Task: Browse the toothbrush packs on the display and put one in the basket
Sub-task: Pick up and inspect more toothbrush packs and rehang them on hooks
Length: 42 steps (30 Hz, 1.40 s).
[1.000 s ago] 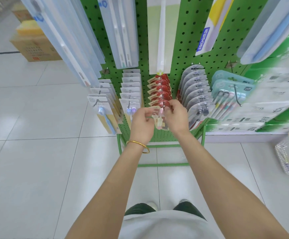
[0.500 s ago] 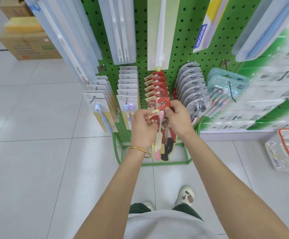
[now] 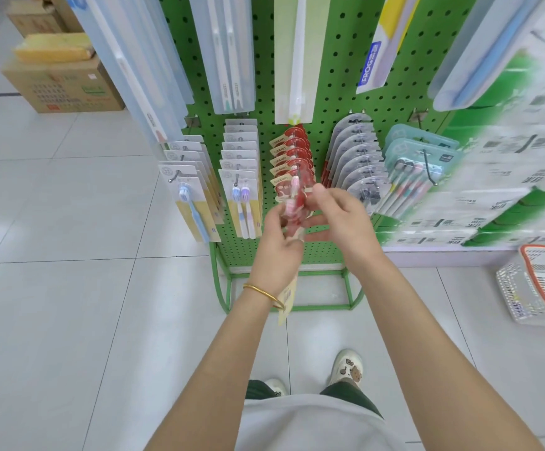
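Green pegboard display (image 3: 346,102): at 12 o'clock from the person, hung with toothbrush packs.
Cardboard box (image 3: 66,89): on the floor at 10 o'clock.
White shopping basket (image 3: 512,288), orange rim: on the floor at 3 o'clock, well apart from both hands.
Hook of red toothbrush packs (image 3: 292,151): centre of the display.
Red toothbrush pack (image 3: 292,213): off the hook, just in front of that row, tilted.
Left hand (image 3: 276,252): fingers wrapped round the pack's middle.
Right hand (image 3: 346,222): thumb and fingers pinching its upper end.
Gold bangle (image 3: 263,292): left wrist.
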### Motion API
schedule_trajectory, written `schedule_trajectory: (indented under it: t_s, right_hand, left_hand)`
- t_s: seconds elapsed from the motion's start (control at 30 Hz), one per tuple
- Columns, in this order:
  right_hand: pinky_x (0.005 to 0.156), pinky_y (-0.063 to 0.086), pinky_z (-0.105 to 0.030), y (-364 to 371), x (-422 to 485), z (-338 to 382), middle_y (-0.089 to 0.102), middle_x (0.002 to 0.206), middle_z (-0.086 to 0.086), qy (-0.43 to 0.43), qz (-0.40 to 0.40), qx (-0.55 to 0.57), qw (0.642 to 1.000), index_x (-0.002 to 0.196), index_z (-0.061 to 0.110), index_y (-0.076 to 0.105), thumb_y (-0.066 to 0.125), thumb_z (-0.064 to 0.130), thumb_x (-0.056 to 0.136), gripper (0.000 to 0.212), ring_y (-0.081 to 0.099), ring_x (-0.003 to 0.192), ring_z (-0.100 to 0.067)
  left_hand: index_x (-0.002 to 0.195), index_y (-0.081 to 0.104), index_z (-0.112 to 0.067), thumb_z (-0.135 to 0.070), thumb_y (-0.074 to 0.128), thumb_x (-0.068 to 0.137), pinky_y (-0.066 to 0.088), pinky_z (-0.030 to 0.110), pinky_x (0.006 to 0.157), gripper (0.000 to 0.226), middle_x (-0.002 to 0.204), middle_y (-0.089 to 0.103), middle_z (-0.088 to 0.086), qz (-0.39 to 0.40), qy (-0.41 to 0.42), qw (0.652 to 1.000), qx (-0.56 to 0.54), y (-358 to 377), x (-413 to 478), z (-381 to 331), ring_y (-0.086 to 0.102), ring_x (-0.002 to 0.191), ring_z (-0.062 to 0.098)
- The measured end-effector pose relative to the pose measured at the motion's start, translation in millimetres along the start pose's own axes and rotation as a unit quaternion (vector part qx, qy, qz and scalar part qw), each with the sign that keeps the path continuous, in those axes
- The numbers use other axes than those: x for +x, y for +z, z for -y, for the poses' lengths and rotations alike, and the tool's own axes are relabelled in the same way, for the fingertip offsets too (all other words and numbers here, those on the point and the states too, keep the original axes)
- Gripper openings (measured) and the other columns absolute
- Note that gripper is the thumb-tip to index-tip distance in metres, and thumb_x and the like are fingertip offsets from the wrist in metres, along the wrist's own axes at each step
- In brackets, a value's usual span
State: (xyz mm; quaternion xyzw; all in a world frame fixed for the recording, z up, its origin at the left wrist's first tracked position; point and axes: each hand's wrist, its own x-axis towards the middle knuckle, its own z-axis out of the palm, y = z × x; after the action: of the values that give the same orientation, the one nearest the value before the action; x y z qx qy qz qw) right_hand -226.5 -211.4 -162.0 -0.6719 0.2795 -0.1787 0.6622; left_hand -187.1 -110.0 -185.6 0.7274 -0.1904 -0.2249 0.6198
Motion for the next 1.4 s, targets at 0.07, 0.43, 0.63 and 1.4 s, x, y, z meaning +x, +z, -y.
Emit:
schedule_trajectory:
  t_s: [0.07, 0.43, 0.63, 1.4]
  right_hand:
    - [0.068, 0.056, -0.034, -6, -2, -5, 0.062, 0.091, 0.002, -0.015, -0.041, -0.043, 0.998, 0.099, 0.012, 0.057, 0.051, 0.031, 0.096, 0.020, 0.062, 0.077, -0.011]
    - [0.057, 0.040, -0.020, 1, -23, -23, 0.055, 0.070, 0.002, -0.024, 0.003, -0.006, 1.000, 0.073, 0.014, 0.054, 0.054, 0.015, 0.095, 0.022, 0.051, 0.061, -0.005]
    - [0.070, 0.045, -0.036, 4, -17, -13, 0.058, 0.082, -0.013, 0.049, -0.060, 0.156, 0.985, 0.076, 0.011, 0.054, 0.054, 0.014, 0.095, 0.019, 0.054, 0.075, -0.024]
    - [0.057, 0.050, -0.028, 3, 3, -2, 0.064, 0.073, -0.005, 0.087, -0.116, 0.289, 0.946, 0.075, 0.011, 0.052, 0.058, 0.019, 0.094, 0.021, 0.062, 0.062, -0.017]
  left_hand:
    - [0.127, 0.044, -0.017, 0.007, 0.048, 0.085, 0.049, 0.019, 0.076, 0.049, 0.107, 0.058, -0.004, -0.010, -0.034, 0.999, -0.027, -7, 2, -4, 0.060, 0.095, 0.011]
    - [0.098, 0.053, -0.019, -0.044, 0.057, 0.089, 0.055, 0.039, 0.074, 0.027, 0.088, 0.065, -0.002, -0.144, -0.029, 0.988, 0.054, -8, 10, -9, 0.065, 0.080, 0.018]
    - [0.134, 0.032, -0.022, -0.040, 0.058, 0.088, 0.054, 0.038, 0.074, 0.055, 0.112, 0.055, -0.009, -0.103, 0.088, 0.980, 0.145, 0, -5, 8, 0.061, 0.092, 0.010]
    - [0.148, -0.004, -0.011, -0.062, 0.076, 0.060, 0.034, 0.038, 0.108, 0.129, 0.141, 0.017, 0.003, 0.182, -0.037, 0.890, 0.417, -10, -12, -9, 0.026, 0.133, 0.023]
